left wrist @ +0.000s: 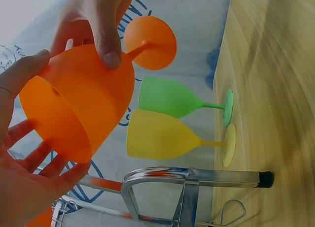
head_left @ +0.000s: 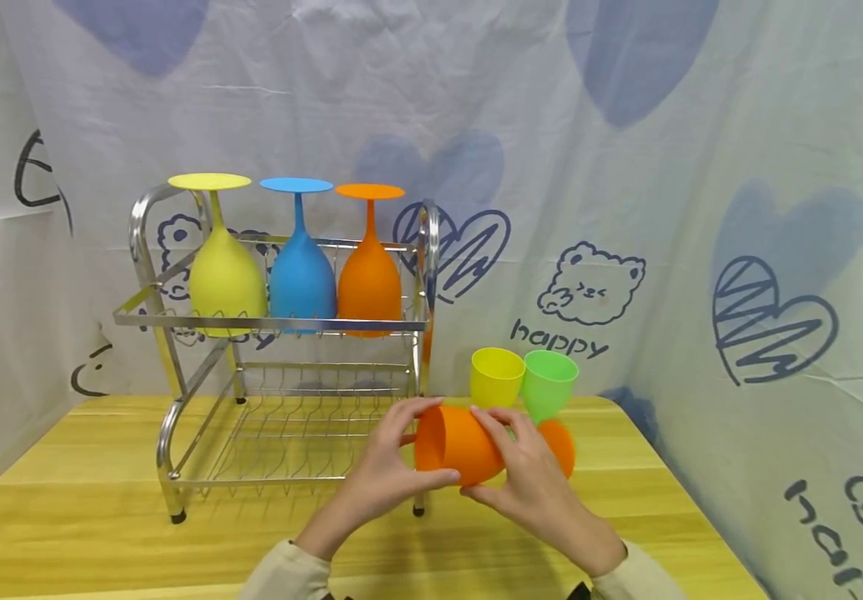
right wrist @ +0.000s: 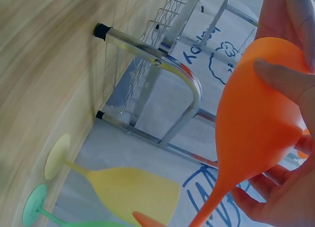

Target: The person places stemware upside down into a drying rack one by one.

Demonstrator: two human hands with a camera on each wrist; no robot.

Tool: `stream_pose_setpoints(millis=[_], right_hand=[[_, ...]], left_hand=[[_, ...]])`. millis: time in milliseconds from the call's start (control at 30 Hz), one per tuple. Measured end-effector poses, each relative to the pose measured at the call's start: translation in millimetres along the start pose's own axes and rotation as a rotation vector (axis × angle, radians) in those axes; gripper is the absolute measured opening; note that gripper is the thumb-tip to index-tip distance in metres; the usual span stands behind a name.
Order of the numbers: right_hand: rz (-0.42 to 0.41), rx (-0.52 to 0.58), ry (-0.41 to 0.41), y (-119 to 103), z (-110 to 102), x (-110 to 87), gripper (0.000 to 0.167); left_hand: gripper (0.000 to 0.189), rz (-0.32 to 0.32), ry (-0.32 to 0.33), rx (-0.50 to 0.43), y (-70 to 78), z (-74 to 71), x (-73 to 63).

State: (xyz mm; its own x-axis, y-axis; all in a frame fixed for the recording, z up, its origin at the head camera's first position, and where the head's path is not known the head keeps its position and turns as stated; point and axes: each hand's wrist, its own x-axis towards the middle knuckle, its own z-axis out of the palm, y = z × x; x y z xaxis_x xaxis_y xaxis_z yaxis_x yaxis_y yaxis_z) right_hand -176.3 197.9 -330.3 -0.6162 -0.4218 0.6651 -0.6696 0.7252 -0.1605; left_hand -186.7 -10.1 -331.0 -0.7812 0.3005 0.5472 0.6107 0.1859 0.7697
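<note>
An orange plastic wine glass (head_left: 469, 446) is held on its side above the table, mouth to the left and foot to the right. My left hand (head_left: 382, 477) grips it by the rim, thumb below and fingers above. Around the lower part of its bowl, my right hand (head_left: 539, 487) holds it with thumb and fingers. The left wrist view shows the glass's hollow mouth, stem and round foot; in the right wrist view the bowl (right wrist: 256, 113) tapers into the stem.
Left of the hands stands a two-tier metal rack (head_left: 273, 323). Upside down on its top tier are yellow (head_left: 227, 279), blue (head_left: 302, 283) and orange (head_left: 369, 287) wine glasses. Yellow (head_left: 496, 379) and green (head_left: 549, 385) glasses stand upright behind the right hand. A printed curtain hangs behind.
</note>
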Motion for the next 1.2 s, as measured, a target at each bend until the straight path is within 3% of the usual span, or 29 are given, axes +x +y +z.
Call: stream_pose_setpoints(millis=[300, 467, 567, 633, 700, 800, 900, 967, 1033, 1200], right_hand=[[-0.102, 0.005, 0.113, -1.4, -4.8, -4.5, 0.086], [-0.132, 0.094, 0.191, -3.1, -9.3, -10.0, 0.057], [-0.104, 0.137, 0.240, -6.1, -8.6, -12.9, 0.044], [-0.046, 0.169, 0.247, -10.1, -7.3, -14.3, 0.041], [0.080, 0.273, 0.196, -15.2, -6.9, -14.0, 0.043], [0.350, 0.620, 0.072, -22.6, -9.1, -9.3, 0.052], [0.594, 1.012, 0.028, -26.5, -13.3, -0.2, 0.053], [0.665, 1.193, 0.031, -27.2, -15.8, 5.3, 0.052], [0.693, 1.303, 0.036, -27.4, -17.3, 9.5, 0.051], [0.731, 1.392, 0.044, -26.9, -16.0, 14.3, 0.054]], left_hand=[[0.068, -0.068, 0.081, -0.127, -1.0, -8.0, 0.5], [0.068, -0.054, 0.138, -0.165, -1.1, -15.4, 0.8], [0.068, -0.070, 0.163, -0.248, -1.0, -19.5, 0.3], [0.067, -0.092, 0.174, -0.318, -0.5, -21.8, -0.7], [0.065, -0.115, 0.176, -0.373, -0.2, -23.3, -1.9], [0.064, -0.139, 0.158, -0.429, 0.4, -24.2, -4.0], [0.063, -0.144, 0.138, -0.461, 0.9, -24.1, -6.1], [0.063, -0.146, 0.126, -0.477, 1.0, -23.6, -6.9], [0.063, -0.148, 0.116, -0.483, 0.9, -22.8, -7.3], [0.066, -0.156, 0.084, -0.477, -3.1, -21.6, -8.8]])
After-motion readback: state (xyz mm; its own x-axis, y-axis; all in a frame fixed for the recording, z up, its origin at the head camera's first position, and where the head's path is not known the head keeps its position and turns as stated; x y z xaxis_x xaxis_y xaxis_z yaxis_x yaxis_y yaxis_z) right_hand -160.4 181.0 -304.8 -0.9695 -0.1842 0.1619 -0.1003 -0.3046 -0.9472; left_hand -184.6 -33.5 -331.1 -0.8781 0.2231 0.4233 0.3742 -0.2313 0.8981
